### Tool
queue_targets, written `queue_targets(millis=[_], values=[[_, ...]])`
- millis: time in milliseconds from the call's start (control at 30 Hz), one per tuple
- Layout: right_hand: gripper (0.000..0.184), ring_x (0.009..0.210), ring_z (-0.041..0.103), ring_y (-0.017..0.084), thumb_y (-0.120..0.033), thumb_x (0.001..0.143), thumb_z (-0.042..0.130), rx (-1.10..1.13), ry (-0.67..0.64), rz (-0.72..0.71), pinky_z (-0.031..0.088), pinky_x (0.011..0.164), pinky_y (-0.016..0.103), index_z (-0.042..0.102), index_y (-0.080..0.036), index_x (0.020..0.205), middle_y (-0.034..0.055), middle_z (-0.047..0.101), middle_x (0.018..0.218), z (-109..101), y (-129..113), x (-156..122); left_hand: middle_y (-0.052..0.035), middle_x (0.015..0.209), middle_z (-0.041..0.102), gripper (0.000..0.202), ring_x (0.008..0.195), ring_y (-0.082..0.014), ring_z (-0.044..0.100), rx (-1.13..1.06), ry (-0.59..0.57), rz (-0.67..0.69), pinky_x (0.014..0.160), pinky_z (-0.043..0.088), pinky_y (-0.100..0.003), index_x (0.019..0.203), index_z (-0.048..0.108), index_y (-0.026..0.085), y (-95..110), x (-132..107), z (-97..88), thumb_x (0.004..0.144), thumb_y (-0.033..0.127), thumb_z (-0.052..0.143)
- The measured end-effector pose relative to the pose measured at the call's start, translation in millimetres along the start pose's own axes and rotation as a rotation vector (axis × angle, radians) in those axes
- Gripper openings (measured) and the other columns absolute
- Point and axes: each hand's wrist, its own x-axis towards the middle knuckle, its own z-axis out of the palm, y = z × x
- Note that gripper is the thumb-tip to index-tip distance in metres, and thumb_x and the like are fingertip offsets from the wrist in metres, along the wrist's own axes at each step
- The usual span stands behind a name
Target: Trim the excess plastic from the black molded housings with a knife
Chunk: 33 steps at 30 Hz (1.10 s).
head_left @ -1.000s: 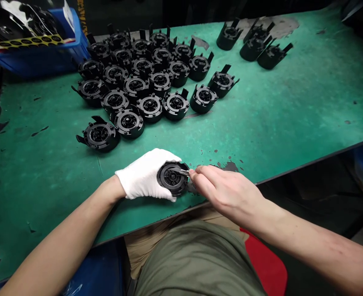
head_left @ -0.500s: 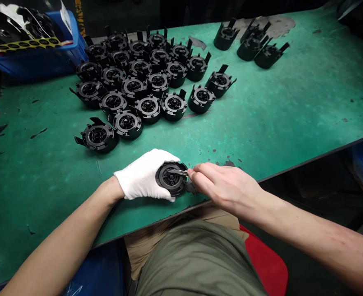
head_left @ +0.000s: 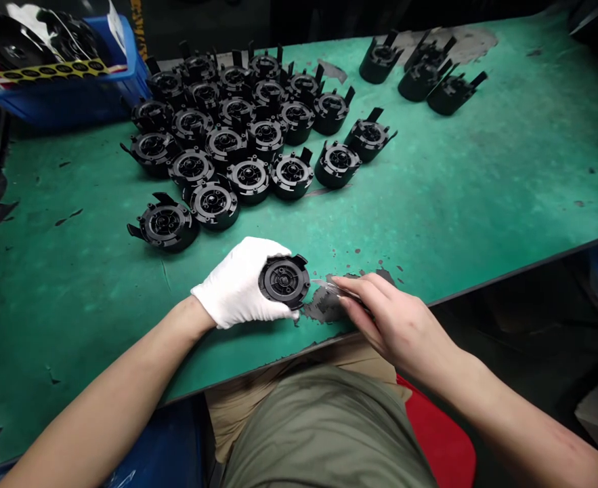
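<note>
We have the gloved left hand [head_left: 245,285] gripping a black part [head_left: 284,283] round its left side, reaching along its near and far edges; whether the part touches the counter [head_left: 506,176] we cannot tell. That hold probably steadies it while leaving the ribbed face turned up and uncovered. Our bare right hand [head_left: 405,318] pinches a thin metal tool [head_left: 333,289] just beside the part, the blurred tip pointing at it but apart; bare fingertips close to the tip likely give us finer control. Beyond the left hand, many similar parts [head_left: 250,175] stand crowded together, mostly ribbed faces up, perhaps to save room and let us compare them at a glance. Well beyond the right hand, four others [head_left: 447,98] form a separate group, maybe to avoid mixing. A loaded blue bin [head_left: 75,102] sits beyond the left hand, farther left.
</note>
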Motion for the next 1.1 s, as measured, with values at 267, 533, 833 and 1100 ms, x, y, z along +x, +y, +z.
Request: queue_targets(millis=[267,533,833,1100], values=[[0.026,0.083,0.072,0.017,-0.027,0.118,0.051,-0.058,-0.032,-0.072,0.053,0.066,0.028,0.062,-0.017,0.139,0.0063,0.073,0.105,2,-1,8,-0.0101,0.118,0.081,0.068,0.11,-0.0347,0.078,-0.018,-0.122,0.007,0.096,0.063,-0.045,0.118,0.074,0.023,-1,3,-8.0,0.065,0.054,0.103],[0.015,0.089,0.074,0.017,-0.025,0.116,0.058,0.033,0.02,-0.089,0.053,0.07,0.028,0.062,-0.016,0.127,0.007,0.075,0.105,9,-15,15,-0.0082,0.11,0.082,0.063,0.101,-0.0325,0.079,-0.015,-0.128,0.02,0.091,0.063,-0.042,0.113,0.076,0.023,0,6,-9.8,0.065,0.053,0.104],[0.013,0.087,0.071,0.02,-0.022,0.115,0.058,-0.138,0.003,-0.285,0.05,0.076,0.034,0.067,-0.015,0.122,0.0077,0.077,0.101,-4,3,42,-0.0109,0.119,0.081,0.063,0.11,-0.035,0.078,-0.006,-0.121,0.015,0.095,0.062,-0.043,0.117,0.075,0.023,-4,3,-7.4,0.07,0.057,0.1],[0.02,0.094,0.071,0.02,-0.016,0.116,0.05,-0.126,-0.101,-0.388,0.051,0.081,0.033,0.069,-0.015,0.121,0.009,0.077,0.103,-7,14,61,-0.0095,0.112,0.081,0.066,0.1,-0.0316,0.078,-0.016,-0.117,-0.004,0.092,0.059,-0.041,0.118,0.074,0.021,-4,4,-5.1,0.069,0.056,0.1]])
